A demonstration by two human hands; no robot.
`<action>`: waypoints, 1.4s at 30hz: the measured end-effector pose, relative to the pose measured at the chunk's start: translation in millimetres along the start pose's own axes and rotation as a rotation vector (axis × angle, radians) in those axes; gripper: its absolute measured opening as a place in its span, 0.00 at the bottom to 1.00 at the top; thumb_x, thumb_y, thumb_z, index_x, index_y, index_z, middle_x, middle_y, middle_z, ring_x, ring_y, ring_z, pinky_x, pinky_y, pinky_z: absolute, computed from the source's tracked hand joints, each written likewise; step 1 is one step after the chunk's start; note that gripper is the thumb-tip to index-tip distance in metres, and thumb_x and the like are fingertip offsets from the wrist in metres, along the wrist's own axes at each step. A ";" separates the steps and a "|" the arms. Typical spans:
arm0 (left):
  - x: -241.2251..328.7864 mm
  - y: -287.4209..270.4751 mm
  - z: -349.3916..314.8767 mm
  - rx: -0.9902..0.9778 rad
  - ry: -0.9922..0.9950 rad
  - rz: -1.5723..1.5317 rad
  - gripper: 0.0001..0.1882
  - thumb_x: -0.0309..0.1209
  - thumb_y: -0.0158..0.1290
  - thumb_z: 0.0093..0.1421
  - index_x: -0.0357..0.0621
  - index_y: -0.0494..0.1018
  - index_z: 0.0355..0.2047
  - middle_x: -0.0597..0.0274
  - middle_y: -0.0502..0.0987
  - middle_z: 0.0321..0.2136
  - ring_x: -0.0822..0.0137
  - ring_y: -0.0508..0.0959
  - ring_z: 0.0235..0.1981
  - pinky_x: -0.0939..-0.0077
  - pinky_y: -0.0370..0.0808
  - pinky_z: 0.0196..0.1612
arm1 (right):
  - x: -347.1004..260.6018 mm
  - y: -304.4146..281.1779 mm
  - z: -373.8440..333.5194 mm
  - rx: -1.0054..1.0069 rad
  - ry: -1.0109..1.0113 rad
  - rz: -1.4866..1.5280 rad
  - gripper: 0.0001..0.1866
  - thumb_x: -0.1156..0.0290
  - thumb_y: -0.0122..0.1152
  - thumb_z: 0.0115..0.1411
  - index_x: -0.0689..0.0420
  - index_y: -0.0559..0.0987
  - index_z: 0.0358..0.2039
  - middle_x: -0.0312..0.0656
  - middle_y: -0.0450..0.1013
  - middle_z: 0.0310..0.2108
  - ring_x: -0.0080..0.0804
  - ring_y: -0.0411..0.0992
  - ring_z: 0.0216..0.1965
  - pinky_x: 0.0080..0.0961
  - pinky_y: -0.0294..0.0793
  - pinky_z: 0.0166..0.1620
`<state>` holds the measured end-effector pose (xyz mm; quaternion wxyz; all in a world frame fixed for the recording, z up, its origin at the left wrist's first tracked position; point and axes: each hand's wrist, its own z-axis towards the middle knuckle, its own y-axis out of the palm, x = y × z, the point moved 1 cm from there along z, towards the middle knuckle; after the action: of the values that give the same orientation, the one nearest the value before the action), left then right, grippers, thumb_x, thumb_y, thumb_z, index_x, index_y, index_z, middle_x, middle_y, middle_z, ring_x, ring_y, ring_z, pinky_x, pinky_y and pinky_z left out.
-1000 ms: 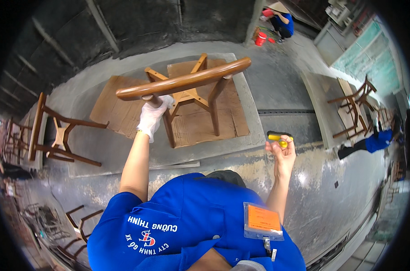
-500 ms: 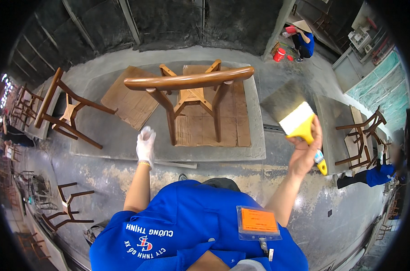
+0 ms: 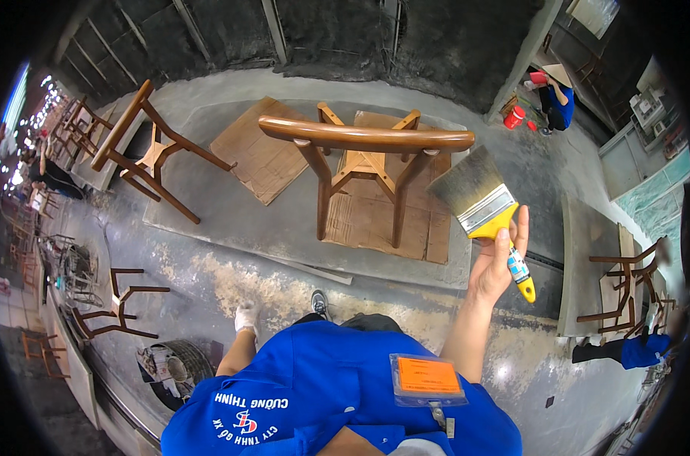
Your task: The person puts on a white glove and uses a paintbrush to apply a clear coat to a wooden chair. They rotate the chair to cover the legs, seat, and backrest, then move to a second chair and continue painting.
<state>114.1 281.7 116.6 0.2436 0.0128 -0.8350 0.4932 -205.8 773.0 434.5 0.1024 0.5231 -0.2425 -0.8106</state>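
Note:
My bare right hand (image 3: pixel 495 266) is closed round the yellow handle of a wide flat paintbrush (image 3: pixel 491 216), its dark bristles tilted up to the left and silver ferrule facing me. Beyond the brush tip, to the left, stands a brown wooden chair frame (image 3: pixel 368 137) with a curved top rail and a pale cross-shaped seat brace. Cardboard sheets (image 3: pixel 341 220) lie beneath it on a low grey platform (image 3: pixel 291 228). My left hand (image 3: pixel 246 318), in a white glove, hangs low beside my body, its fingers loose, with nothing visible in it.
Another chair frame (image 3: pixel 156 152) stands at the platform's left end. One more (image 3: pixel 117 304) is on the floor at left, near a dark round tub (image 3: pixel 181 368). A person in blue crouches by a red bucket (image 3: pixel 514 117) at far right; another person (image 3: pixel 641 351) is at the right edge.
My left hand has dropped back from the platform's edge to beside my body. The brush has turned in my right hand, its bristles now showing dark. The view has shifted, moving the scene rightward.

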 end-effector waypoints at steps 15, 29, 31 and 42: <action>29.5 -14.9 135.0 -0.126 0.161 0.000 0.17 0.36 0.64 0.56 0.42 0.81 0.43 0.55 0.85 0.38 0.64 0.83 0.39 0.66 0.78 0.45 | 51.1 171.6 -37.8 -0.312 -0.362 -0.577 0.11 0.73 0.71 0.63 0.48 0.90 0.46 0.44 0.83 0.47 0.32 0.81 0.47 0.29 0.81 0.52; -37.5 -39.0 202.4 -0.448 0.261 0.472 0.24 0.50 0.60 0.56 0.51 0.85 0.47 0.49 0.86 0.48 0.49 0.84 0.53 0.61 0.78 0.57 | 79.7 248.3 -71.0 -0.232 -0.194 -0.461 0.08 0.74 0.71 0.64 0.54 0.90 0.43 0.42 0.83 0.49 0.32 0.79 0.51 0.31 0.77 0.56; -49.4 -37.5 211.0 -0.479 0.233 0.426 0.24 0.50 0.60 0.57 0.50 0.85 0.47 0.49 0.86 0.47 0.50 0.84 0.53 0.61 0.78 0.57 | 57.2 218.5 -45.8 0.050 -0.414 -0.716 0.07 0.75 0.69 0.66 0.55 0.89 0.43 0.43 0.83 0.47 0.35 0.78 0.52 0.33 0.76 0.58; -14.7 -44.6 229.4 -0.637 0.286 0.304 0.26 0.52 0.60 0.59 0.47 0.84 0.49 0.51 0.87 0.45 0.54 0.84 0.52 0.64 0.77 0.57 | 86.1 224.9 -62.0 -0.176 -0.387 -0.566 0.10 0.71 0.71 0.65 0.55 0.87 0.46 0.38 0.82 0.47 0.28 0.79 0.49 0.28 0.79 0.53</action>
<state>48.2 65.2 56.3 0.2735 -0.2563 -0.8965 0.2362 -207.0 525.4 457.5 -0.1295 0.3956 -0.0323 -0.9087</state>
